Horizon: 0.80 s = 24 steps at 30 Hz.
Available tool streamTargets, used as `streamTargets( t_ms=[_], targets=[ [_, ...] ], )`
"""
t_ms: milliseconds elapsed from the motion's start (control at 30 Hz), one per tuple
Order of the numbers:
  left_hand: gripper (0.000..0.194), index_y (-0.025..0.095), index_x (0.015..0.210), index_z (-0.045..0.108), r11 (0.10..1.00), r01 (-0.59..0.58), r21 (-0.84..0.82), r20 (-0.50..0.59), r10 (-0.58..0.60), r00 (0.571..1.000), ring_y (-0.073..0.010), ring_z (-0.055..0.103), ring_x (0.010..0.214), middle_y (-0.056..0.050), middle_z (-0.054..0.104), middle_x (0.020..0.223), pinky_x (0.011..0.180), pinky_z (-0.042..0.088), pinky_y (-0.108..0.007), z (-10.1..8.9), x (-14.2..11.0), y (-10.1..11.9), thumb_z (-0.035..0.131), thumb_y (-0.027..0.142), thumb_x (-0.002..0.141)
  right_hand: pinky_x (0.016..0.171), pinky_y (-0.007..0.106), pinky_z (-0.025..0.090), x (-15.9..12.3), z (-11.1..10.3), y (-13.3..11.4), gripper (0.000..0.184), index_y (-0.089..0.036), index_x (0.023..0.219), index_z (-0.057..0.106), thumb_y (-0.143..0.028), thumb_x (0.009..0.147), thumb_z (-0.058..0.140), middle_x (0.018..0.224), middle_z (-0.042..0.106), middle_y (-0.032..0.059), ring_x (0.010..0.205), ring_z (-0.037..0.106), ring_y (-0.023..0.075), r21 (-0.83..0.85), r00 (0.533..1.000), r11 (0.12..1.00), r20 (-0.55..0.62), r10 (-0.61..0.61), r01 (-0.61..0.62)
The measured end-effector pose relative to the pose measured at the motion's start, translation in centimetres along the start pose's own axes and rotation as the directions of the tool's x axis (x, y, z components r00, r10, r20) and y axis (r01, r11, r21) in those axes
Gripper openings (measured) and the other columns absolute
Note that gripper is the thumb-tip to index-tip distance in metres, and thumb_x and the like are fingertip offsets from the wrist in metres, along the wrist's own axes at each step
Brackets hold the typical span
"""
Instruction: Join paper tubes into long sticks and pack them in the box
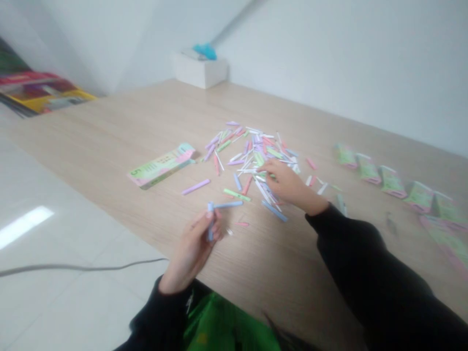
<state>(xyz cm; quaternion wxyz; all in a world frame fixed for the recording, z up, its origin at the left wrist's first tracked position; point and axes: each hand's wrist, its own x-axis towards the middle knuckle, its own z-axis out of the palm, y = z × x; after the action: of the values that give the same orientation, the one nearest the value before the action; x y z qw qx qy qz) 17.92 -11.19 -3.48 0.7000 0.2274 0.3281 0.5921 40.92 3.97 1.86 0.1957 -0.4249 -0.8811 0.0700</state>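
A loose pile of pastel pens and caps [252,151] in pink, purple, blue, green and white lies on the wooden table [120,131]. My left hand [195,246] is near the table's front edge, closed on a small blue pen [211,222]. My right hand [287,183] reaches into the near side of the pile with fingers curled on the pieces; what it pinches is blurred. A flat green and pink pen box [161,165] lies left of the pile.
A row of green and pink boxes [391,180] runs along the right side of the table. A white box [200,68] with a teal object stands at the far end by the wall. Colourful books [36,92] lie far left. A grey cable [73,267] crosses the floor.
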Motion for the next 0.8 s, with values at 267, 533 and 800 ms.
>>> streamTargets(
  t_ms=[267, 533, 800],
  targets=[
    [0.027, 0.014, 0.082, 0.067, 0.996, 0.064, -0.058, 0.026, -0.063, 0.998, -0.0083, 0.041, 0.057, 0.003, 0.048, 0.063, 0.057, 0.038, -0.022, -0.4, 0.0, -0.1, 0.076, 0.038, 0.087, 0.115, 0.053, 0.044, 4.0, 3.9, 2.7, 0.046, -0.004, 0.139, 0.06, -0.021, 0.1, 0.044, 0.141, 0.063, 0.0253, 0.134, 0.057, 0.0335, -0.147, 0.996, 0.988, 0.083, -0.026, 0.038],
    [0.026, 0.015, 0.081, 0.068, 0.99, 0.11, -0.088, 0.041, -0.106, 0.993, -0.0091, 0.041, 0.058, 0.002, 0.049, 0.065, 0.058, 0.039, -0.024, -1.0, 0.0, -0.4, 0.075, 0.039, 0.087, 0.118, 0.062, 0.038, -0.2, 5.0, 7.0, 0.038, -0.009, 0.129, 0.067, -0.025, 0.103, 0.045, 0.14, 0.064, 0.0236, 0.14, 0.053, 0.0347, -0.265, 0.989, 0.957, 0.121, -0.085, 0.115],
    [0.026, 0.015, 0.082, 0.069, 0.98, 0.167, -0.108, 0.058, -0.162, 0.985, -0.0097, 0.041, 0.059, 0.002, 0.05, 0.066, 0.06, 0.039, -0.025, -2.0, -0.2, -0.8, 0.075, 0.04, 0.089, 0.122, 0.062, 0.033, -2.2, 5.3, 7.8, 0.044, -0.007, 0.138, 0.062, -0.032, 0.105, 0.046, 0.144, 0.061, 0.0238, 0.145, 0.047, 0.0366, -0.332, 0.996, 0.94, 0.062, -0.066, 0.083]
  ],
)
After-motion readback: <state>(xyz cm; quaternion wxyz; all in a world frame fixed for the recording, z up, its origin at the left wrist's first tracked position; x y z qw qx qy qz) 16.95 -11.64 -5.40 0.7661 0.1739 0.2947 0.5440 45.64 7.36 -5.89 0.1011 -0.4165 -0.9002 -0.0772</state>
